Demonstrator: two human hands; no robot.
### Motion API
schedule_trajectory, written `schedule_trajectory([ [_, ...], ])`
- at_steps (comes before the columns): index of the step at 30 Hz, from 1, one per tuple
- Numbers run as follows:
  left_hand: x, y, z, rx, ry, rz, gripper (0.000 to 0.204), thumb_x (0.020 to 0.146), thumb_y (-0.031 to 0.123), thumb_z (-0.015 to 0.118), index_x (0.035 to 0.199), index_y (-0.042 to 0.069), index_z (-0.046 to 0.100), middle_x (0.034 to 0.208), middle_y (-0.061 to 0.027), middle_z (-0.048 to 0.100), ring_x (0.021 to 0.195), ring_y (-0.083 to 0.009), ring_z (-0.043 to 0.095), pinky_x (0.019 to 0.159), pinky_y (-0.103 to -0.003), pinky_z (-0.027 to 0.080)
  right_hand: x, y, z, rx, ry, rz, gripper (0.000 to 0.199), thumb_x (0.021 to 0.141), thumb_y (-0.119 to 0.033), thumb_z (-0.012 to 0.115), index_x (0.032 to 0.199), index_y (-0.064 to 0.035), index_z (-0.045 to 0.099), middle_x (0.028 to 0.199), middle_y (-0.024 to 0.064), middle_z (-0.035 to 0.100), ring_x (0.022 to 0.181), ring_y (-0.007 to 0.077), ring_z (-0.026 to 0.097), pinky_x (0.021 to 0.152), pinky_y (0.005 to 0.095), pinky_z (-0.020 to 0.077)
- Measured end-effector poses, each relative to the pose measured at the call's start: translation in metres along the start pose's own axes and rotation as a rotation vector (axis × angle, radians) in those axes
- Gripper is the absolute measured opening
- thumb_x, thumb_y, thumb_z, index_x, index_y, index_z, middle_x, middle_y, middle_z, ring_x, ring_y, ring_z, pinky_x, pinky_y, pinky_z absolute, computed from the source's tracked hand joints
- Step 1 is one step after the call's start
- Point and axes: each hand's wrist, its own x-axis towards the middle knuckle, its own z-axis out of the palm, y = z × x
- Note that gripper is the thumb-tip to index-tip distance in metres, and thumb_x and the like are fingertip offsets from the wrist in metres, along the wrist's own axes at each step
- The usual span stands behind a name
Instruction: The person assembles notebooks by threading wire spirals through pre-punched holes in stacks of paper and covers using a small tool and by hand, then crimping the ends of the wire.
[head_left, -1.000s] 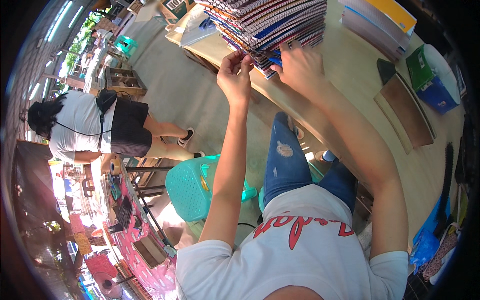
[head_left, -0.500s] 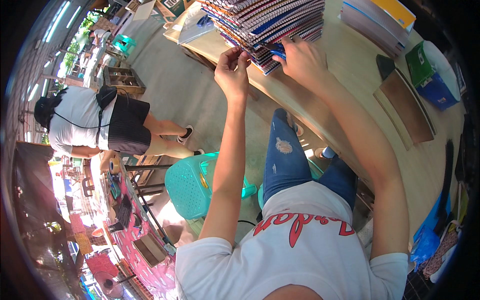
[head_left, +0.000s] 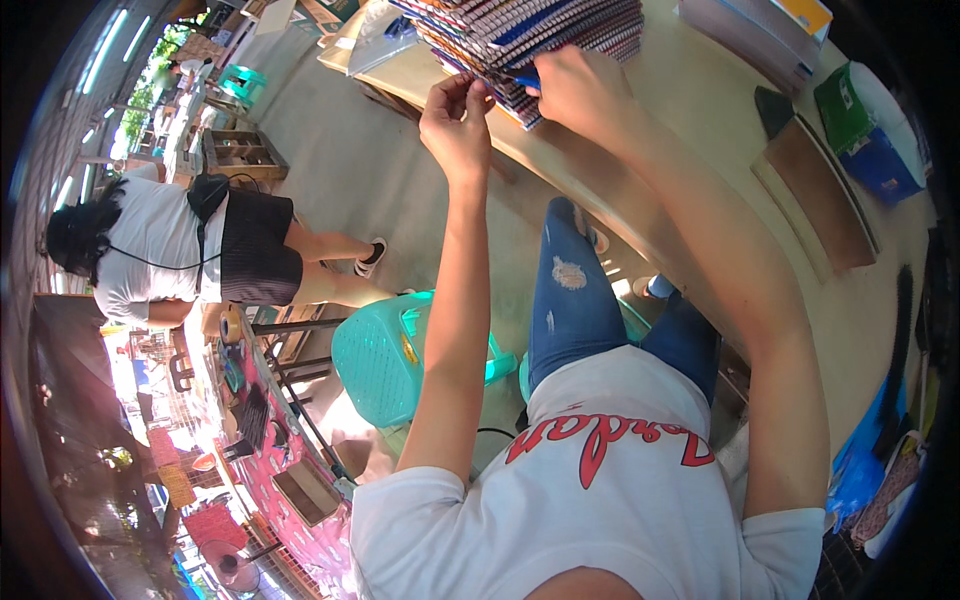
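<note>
I see my left hand [head_left: 455, 125] up at the near edge of the tall stack of colourful spiral notebooks [head_left: 530, 40], which sits on the pale wooden desk [head_left: 700, 130]. The fingers [head_left: 470, 88] of that hand are pressed together in a pinch on the edge of one notebook low in the stack. My right hand [head_left: 580, 90] is just beside it, also against the near edge of the stack. Its fingers [head_left: 548, 72] are curled in close and touch the notebook edges, next to a blue cover that sticks out. I cannot tell if they grip one notebook or only rest on it.

To the right of the stack lies a brown flat board [head_left: 815, 195] on the desk, and past that a green and blue box [head_left: 865, 125]. Below the stack, down on the floor, stands a teal plastic stool [head_left: 385, 355]. Well to the left of the stack, another person in a white top and black skirt [head_left: 200, 250] bends over.
</note>
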Motion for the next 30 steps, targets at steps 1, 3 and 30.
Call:
schedule_trajectory([
  [1, 0.001, 0.001, 0.001, -0.023, 0.002, -0.001, 0.014, 0.094, 0.000, 0.063, 0.103, -0.009, 0.060, 0.094, -0.0137, 0.068, 0.084, -0.0197, 0.070, 0.073, -0.031, 0.062, 0.002, 0.002, 0.000, -0.016, -0.032, 0.012, 0.023, 0.076, -0.025, 0.076, 0.084, -0.0041, 0.071, 0.078, 0.0165, 0.069, 0.072, 0.0354, 0.070, 0.065, 0.0468, 0.0561],
  [3, 0.001, -0.003, -0.003, -0.058, 0.007, -0.006, 0.015, 0.094, 0.001, 0.064, 0.103, -0.010, 0.059, 0.094, -0.0140, 0.068, 0.083, -0.0207, 0.070, 0.073, -0.032, 0.062, 0.002, -0.004, -0.005, -0.025, -0.088, 0.031, 0.023, 0.078, -0.025, 0.075, 0.085, -0.0040, 0.071, 0.079, 0.0170, 0.070, 0.074, 0.0354, 0.071, 0.064, 0.0475, 0.0561],
  [30, 0.014, 0.011, -0.001, 0.130, -0.058, 0.101, 0.025, 0.092, 0.000, 0.065, 0.114, -0.012, 0.062, 0.099, -0.0182, 0.070, 0.085, -0.0209, 0.071, 0.075, -0.032, 0.063, 0.008, 0.000, -0.021, 0.069, -0.258, 0.164, 0.022, 0.075, -0.023, 0.070, 0.083, -0.0025, 0.072, 0.079, 0.0215, 0.070, 0.076, 0.0360, 0.071, 0.069, 0.0476, 0.0570],
])
